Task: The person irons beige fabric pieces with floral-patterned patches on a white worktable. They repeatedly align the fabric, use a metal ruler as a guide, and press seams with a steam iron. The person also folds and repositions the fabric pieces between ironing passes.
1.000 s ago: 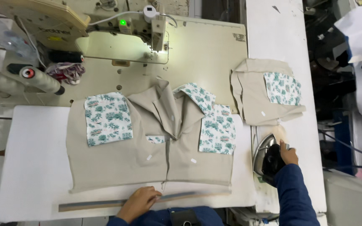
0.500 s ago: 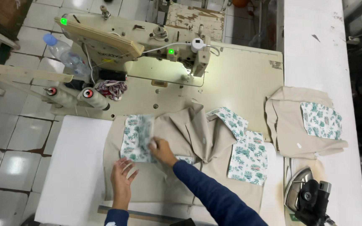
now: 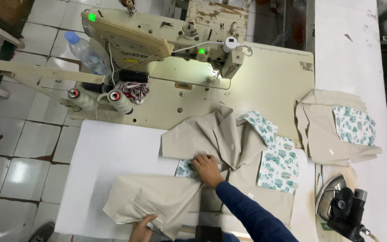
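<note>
A beige shirt with floral pockets lies on the white table. Its left half is turned over and pulled toward the front left, so the left floral pocket is mostly covered. My right hand, in a blue sleeve, rests on the shirt at the fold beside that pocket, fingers curled on the cloth. At the table's front edge, my left hand grips the lower edge of the turned-over flap. The right floral pocket lies flat and uncovered.
A cream sewing machine with thread cones and a water bottle stands behind the shirt. A second beige piece with a floral pocket lies at the right. A steam iron sits at the front right.
The shirt's left half has been flipped over and drawn toward the front left. My left hand has dropped to the front edge, and my right hand has moved slightly right along the fold.
</note>
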